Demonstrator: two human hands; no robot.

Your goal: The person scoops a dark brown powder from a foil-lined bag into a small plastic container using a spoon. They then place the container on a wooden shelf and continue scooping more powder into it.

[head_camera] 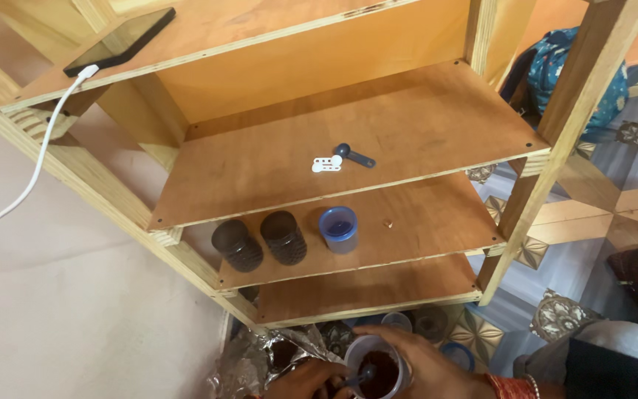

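"What have you got in your hands?"

"My right hand (426, 366) is wrapped around a small clear cup (376, 366) of reddish-brown powder, low at the bottom edge of the view. My left hand (306, 380) is closed on a little blue scoop (359, 375) that dips into that powder. Much of my left hand is cut off by the frame."

"Where is the cup, relative to the shelves?"

"In front of the wooden shelf unit (548, 159), below its lowest board, above crumpled foil (260, 358) and a few round lids on the tiled floor (577, 270)."

"What's on the shelves?"

"On the lower shelf, two dark ribbed jars (260, 242) stand side by side, with a blue-rimmed cup (339, 229) just to their right and a tiny brown bit (388, 222) further right. The shelf above carries a second blue scoop (354, 154) touching a small white plastic piece (326, 164). On the top board lies a black phone (121, 41) with a white cable (35, 166) plugged in and hanging down the left side."

"Anything else?"

"A patterned blue bag (559, 63) behind the right post."
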